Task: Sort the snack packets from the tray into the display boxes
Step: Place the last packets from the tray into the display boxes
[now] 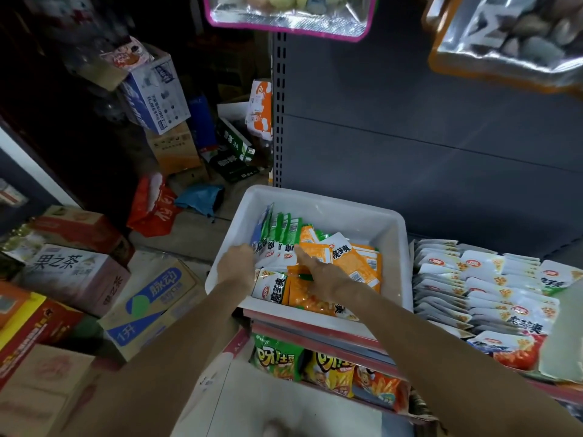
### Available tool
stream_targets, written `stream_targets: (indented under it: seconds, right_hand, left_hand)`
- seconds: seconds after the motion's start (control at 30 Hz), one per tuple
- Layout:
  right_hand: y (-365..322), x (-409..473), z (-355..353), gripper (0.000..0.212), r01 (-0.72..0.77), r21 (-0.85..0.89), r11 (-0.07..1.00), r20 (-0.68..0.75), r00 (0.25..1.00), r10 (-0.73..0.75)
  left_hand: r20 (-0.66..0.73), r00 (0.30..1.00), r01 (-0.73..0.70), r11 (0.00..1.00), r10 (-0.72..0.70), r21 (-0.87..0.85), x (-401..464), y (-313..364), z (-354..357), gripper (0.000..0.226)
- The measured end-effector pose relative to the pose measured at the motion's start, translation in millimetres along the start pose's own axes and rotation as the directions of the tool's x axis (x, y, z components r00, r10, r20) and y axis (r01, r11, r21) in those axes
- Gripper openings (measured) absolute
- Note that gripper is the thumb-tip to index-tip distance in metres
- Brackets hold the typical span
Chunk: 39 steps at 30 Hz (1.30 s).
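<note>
A white plastic tray (pixel 391 247) sits on the shelf edge and holds several green packets (pixel 285 230) standing on edge at the left and orange packets (pixel 362 266) lying flat. My left hand (pixel 238 261) grips the upright green and white packets from the left side. My right hand (pixel 318 274) reaches into the tray with its fingers straight, pressing against the right side of the same stack. A display box of white packets (pixel 479 288) stands to the right of the tray.
Below the tray sits a red box of chip bags (pixel 328 370). Cardboard cartons (pixel 151 313) pile up on the floor at the left. Foil snack bags (pixel 290 14) hang overhead. A grey shelf back panel (pixel 426 121) rises behind the tray.
</note>
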State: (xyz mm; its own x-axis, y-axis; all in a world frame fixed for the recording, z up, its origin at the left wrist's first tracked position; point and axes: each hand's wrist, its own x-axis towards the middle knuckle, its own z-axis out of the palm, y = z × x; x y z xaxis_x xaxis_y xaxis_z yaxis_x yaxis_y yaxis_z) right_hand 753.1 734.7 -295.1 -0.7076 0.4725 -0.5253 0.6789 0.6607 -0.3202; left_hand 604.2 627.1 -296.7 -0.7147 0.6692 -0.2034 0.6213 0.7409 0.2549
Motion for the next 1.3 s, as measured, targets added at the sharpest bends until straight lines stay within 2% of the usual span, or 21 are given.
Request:
stream_targets:
  seconds: [0.17,0.3,0.37,0.43,0.5,0.57,0.63,0.7,0.8,0.87,0.93,1.0,1.1,1.17,1.23,1.3]
  right_hand:
    - [-5.6,-1.8,1.0,0.098,-0.003,-0.134,0.991,0.036,0.999,0.008]
    - [-9.3,-0.8,1.7,0.1,-0.004,-0.171,0.985,0.053,0.999,0.013]
    - [-8.6,-1.7,-0.7,0.094,-0.004,-0.108,0.994,0.075,0.997,0.012]
    - [-6.6,-7.1,-5.9,0.079,0.02,0.085,0.996,0.066,0.998,-0.025]
    - [-5.8,-17.5,-17.2,0.074,0.073,0.286,0.955,-0.076,0.996,-0.054]
    - [-4.8,-30.5,-31.8,0.073,0.161,0.347,0.924,-0.294,0.954,-0.056]
    - [-2.0,-44.5,-45.7,0.075,0.248,0.314,0.916,-0.452,0.888,-0.085]
    - [6.3,-59.5,-55.7,0.073,0.281,0.252,0.926,-0.545,0.832,-0.104]
    - [31.1,-80.9,-68.4,0.039,0.273,0.124,0.954,-0.676,0.727,-0.12]
    - [50.6,-101.1,-76.8,0.017,0.279,0.169,0.945,-0.702,0.708,-0.083]
    - [72.9,-123.4,-84.4,0.009,0.309,0.246,0.919,-0.73,0.683,-0.034]
    - [98.5,-144.4,-89.2,0.013,0.328,0.323,0.888,-0.766,0.642,0.042]
    - [131.8,-172.7,-93.8,0.027,0.335,0.458,0.824,-0.718,0.686,0.12]
    - [148.2,-191.2,-95.2,0.029,0.333,0.495,0.803,-0.694,0.707,0.135]
    - [165.0,-206.1,-96.5,0.027,0.356,0.495,0.792,-0.708,0.694,0.131]
    - [181.7,-219.8,-98.4,0.015,0.4,0.537,0.743,-0.727,0.666,0.167]
  left_hand:
    - [-0.109,0.986,-0.142,0.981,0.129,-0.129,-7.3,-6.9,-9.1,0.009]
    - [-0.172,0.945,-0.319,0.898,0.278,-0.303,-13.2,-16.2,-11.5,0.016]
    - [-0.241,0.922,-0.379,0.839,0.305,-0.39,-18.2,-15.1,-18.1,0.017]
    - [-0.286,0.914,-0.394,0.806,0.289,-0.443,-25.6,-10.6,-28.8,0.015]
    - [-0.321,0.898,-0.422,0.798,0.301,-0.43,-32.3,-3.1,-40.0,0.014]
    - [-0.343,0.886,-0.446,0.774,0.311,-0.45,-36.6,7.6,-50.6,0.015]
    - [-0.373,0.854,-0.507,0.74,0.363,-0.441,-40.4,23.0,-59.5,0.014]
    - [-0.353,0.826,-0.561,0.704,0.44,-0.435,-44.9,41.4,-64.2,0.011]
    - [-0.337,0.801,-0.599,0.651,0.495,-0.467,-55.6,73.7,-68.7,0.016]
    - [-0.359,0.793,-0.609,0.628,0.493,-0.484,-65.5,100.9,-71.4,0.02]
    - [-0.363,0.826,-0.561,0.566,0.432,-0.604,-74.9,129.4,-73.1,0.019]
    - [-0.305,0.855,-0.496,0.492,0.419,-0.715,-84.0,155.5,-72.5,0.014]
    - [-0.266,0.825,-0.511,0.457,0.498,-0.728,-96.1,190.1,-63.5,0.004]
    - [-0.267,0.793,-0.546,0.445,0.547,-0.71,-105.9,214.3,-55.8,0.005]
    - [-0.285,0.774,-0.569,0.424,0.566,-0.704,-118.3,238.8,-49.8,0.008]
    - [-0.292,0.776,-0.572,0.428,0.56,-0.7,-126.3,257.4,-40.9,0.007]
